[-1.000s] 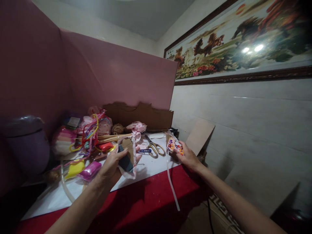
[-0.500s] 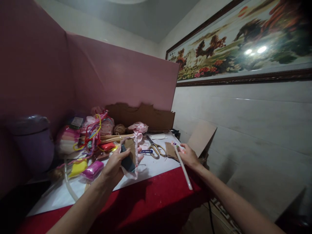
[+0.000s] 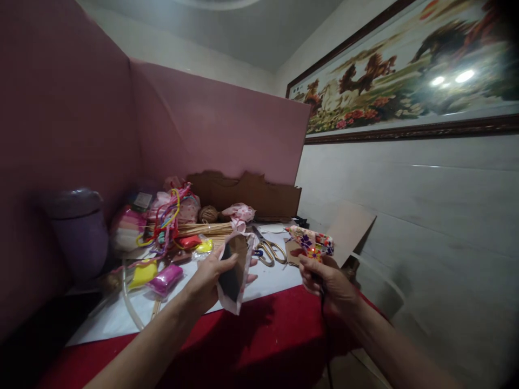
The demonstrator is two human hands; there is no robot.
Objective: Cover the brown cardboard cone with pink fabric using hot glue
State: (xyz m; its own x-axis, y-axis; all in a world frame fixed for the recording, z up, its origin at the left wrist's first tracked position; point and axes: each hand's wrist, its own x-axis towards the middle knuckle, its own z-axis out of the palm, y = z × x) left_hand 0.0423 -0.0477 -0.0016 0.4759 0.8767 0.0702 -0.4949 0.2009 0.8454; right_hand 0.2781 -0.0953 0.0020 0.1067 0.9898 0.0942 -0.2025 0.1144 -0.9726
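My left hand (image 3: 211, 278) is closed round a piece of brown cardboard (image 3: 237, 265) edged with pink ribbon, held upright above the table's front. My right hand (image 3: 324, 281) grips a flower-patterned glue gun (image 3: 310, 242) by its handle, nozzle pointing left toward the cardboard, a small red light glowing on it. Its black cord (image 3: 324, 335) hangs down from my fist. A short gap separates the nozzle from the cardboard.
Gold-handled scissors (image 3: 270, 249) lie on the white sheet (image 3: 263, 278) over the red tablecloth (image 3: 259, 340). Bamboo sticks (image 3: 203, 229), a twine ball (image 3: 208, 214), coloured pipe cleaners (image 3: 168, 219), clay packets (image 3: 164, 279), a purple pot (image 3: 79, 227) and cardboard scraps (image 3: 251, 194) crowd the back.
My right hand turned the glue gun upright and raised it, gripping the handle; the white glue stick is out of sight. My left hand tilted the ribboned cardboard toward it. The camera shifted right.
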